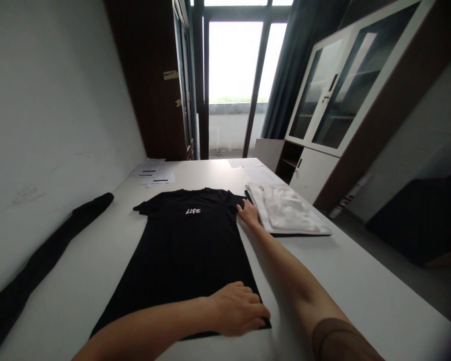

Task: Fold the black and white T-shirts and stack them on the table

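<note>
A black T-shirt (188, 245) lies spread flat on the white table, with its collar at the far side and small white lettering near the top. My left hand (240, 308) reaches across to the near right corner of the hem, its fingers curled and closed on the fabric there. Farther off, my right hand (248, 212) has its fingers closed at the sleeve on the shirt's right side. The fingertips of both hands are partly hidden.
Folded white fabric (289, 208) sits on the table just right of my right hand. Papers (156, 173) lie at the far left. Along the left wall stretches a long dark cloth (56, 245). A glass-door cabinet (334, 95) stands beyond the table's right edge.
</note>
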`<state>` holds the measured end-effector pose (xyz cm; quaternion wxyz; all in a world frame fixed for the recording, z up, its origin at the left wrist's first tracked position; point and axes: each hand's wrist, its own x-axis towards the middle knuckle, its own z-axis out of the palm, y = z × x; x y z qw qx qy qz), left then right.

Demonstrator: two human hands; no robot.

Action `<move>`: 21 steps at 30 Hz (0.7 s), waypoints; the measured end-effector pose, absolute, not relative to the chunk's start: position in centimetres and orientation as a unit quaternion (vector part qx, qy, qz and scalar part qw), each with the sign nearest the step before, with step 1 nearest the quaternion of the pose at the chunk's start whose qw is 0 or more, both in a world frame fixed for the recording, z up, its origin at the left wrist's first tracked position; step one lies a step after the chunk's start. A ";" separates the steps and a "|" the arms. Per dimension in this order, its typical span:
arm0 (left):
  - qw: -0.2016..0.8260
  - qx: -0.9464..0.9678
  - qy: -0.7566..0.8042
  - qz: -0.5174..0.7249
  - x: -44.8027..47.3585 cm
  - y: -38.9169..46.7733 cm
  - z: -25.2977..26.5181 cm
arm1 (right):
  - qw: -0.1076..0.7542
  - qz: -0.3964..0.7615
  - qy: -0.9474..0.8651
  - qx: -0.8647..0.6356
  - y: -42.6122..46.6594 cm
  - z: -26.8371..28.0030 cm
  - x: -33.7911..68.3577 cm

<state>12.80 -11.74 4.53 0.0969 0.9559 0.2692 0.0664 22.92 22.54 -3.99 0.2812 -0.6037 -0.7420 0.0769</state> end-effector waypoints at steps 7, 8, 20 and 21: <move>0.092 0.958 0.270 0.044 13.8 -11.6 3.3 | 0.249 0.071 -0.719 -0.645 25.0 -2.5 21.1; 0.091 0.958 0.269 0.042 13.9 -11.5 3.2 | 0.241 0.059 -0.718 -0.650 25.2 -2.4 20.9; 0.110 0.923 0.369 0.010 15.6 -12.3 4.2 | 0.167 0.163 -0.703 -0.672 27.9 0.3 20.8; 0.114 0.917 0.383 0.010 15.7 -12.5 4.3 | 0.179 0.163 -0.701 -0.670 28.1 0.5 20.9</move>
